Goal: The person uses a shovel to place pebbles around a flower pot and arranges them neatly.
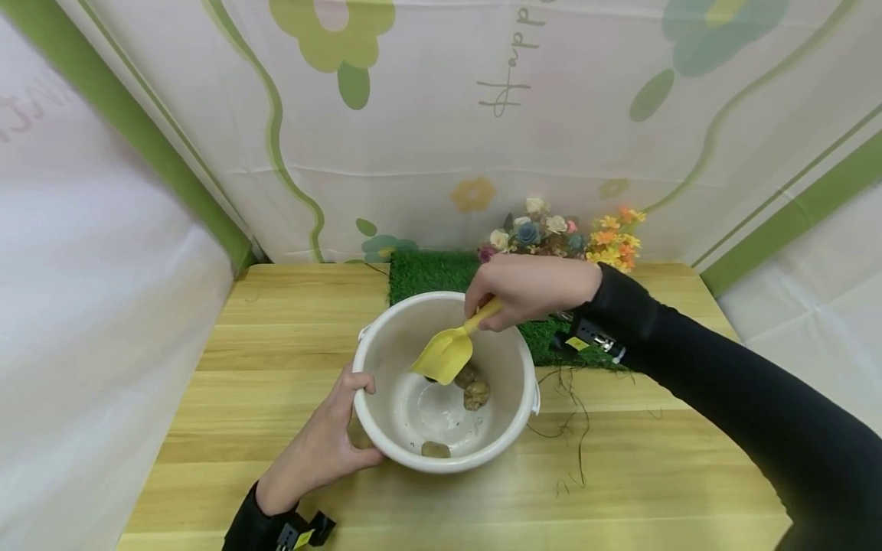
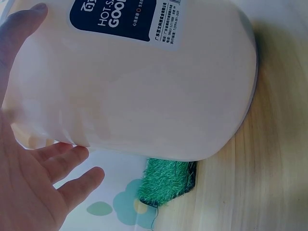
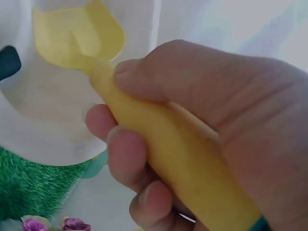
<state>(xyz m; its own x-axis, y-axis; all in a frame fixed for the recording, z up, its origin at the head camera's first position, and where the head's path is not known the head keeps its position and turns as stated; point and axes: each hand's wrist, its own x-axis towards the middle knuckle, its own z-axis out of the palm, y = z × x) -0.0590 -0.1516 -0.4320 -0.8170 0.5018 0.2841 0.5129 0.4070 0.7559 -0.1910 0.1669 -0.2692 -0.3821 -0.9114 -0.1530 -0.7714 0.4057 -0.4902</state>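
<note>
A white bucket (image 1: 372, 428) stands on the wooden table, tilted a little so its inside shows. My left hand (image 1: 324, 444) holds its left side, a fingertip hooked over the rim and the thumb along the outer wall. In the left wrist view the label (image 2: 120, 19) on the bucket shows beside the thumb. My right hand (image 1: 530, 287) grips a yellow toy shovel (image 1: 444, 353) by its handle, the fingers wrapped round it. The shovel's blade points down into the bucket. Brownish stones (image 1: 476, 395) lie on the bucket's floor, and another stone (image 1: 436, 449) sits by the near wall.
Behind the bucket lies a green artificial grass mat (image 1: 434, 268). Artificial flowers (image 1: 534, 229) stand at its back edge. Thin dark root-like strands (image 1: 579, 421) lie on the table (image 1: 289, 367) right of the bucket. A printed curtain (image 1: 413, 138) hangs behind.
</note>
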